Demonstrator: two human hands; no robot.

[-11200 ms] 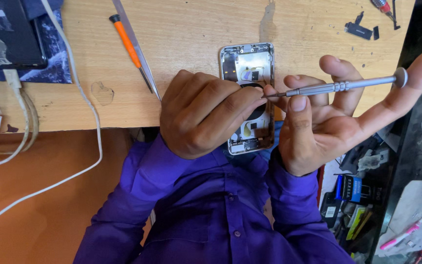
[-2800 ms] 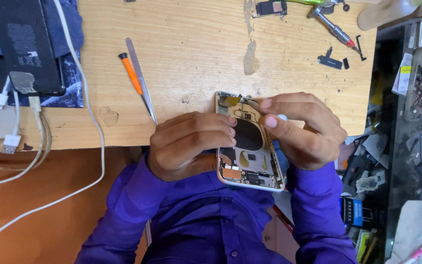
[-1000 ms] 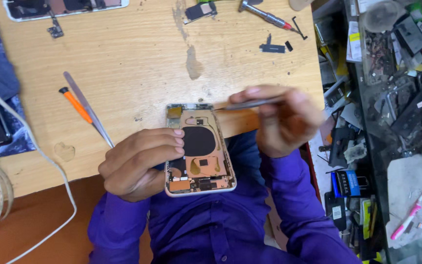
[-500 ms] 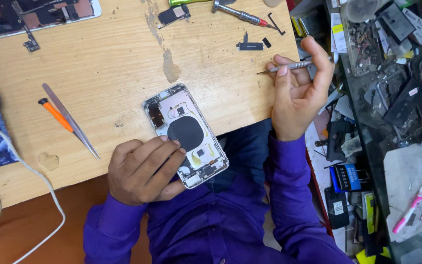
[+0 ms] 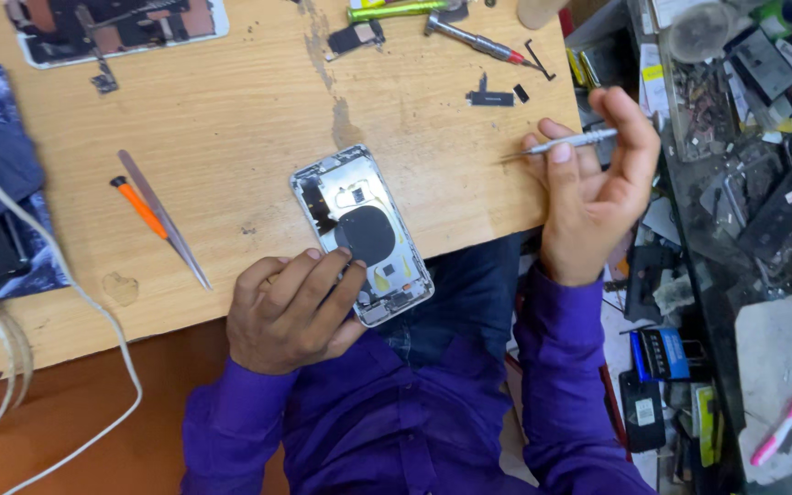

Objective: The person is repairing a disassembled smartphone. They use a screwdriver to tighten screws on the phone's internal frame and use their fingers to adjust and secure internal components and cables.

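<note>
I see left hand (image 5: 288, 312) fingers spread flat on phone (image 5: 362, 233), pinning it mid-frame; right hand (image 5: 593, 188) pinches screwdriver (image 5: 558, 145) clear, upper right.

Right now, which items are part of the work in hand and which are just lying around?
In hand:
left hand on opened phone housing
right hand holding silver screwdriver

Lying about:
orange-handled tool
metal tweezers
red-tipped screwdriver
white cable

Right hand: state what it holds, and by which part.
The right hand pinches a thin silver screwdriver along its shaft, thumb against fingers.
</note>
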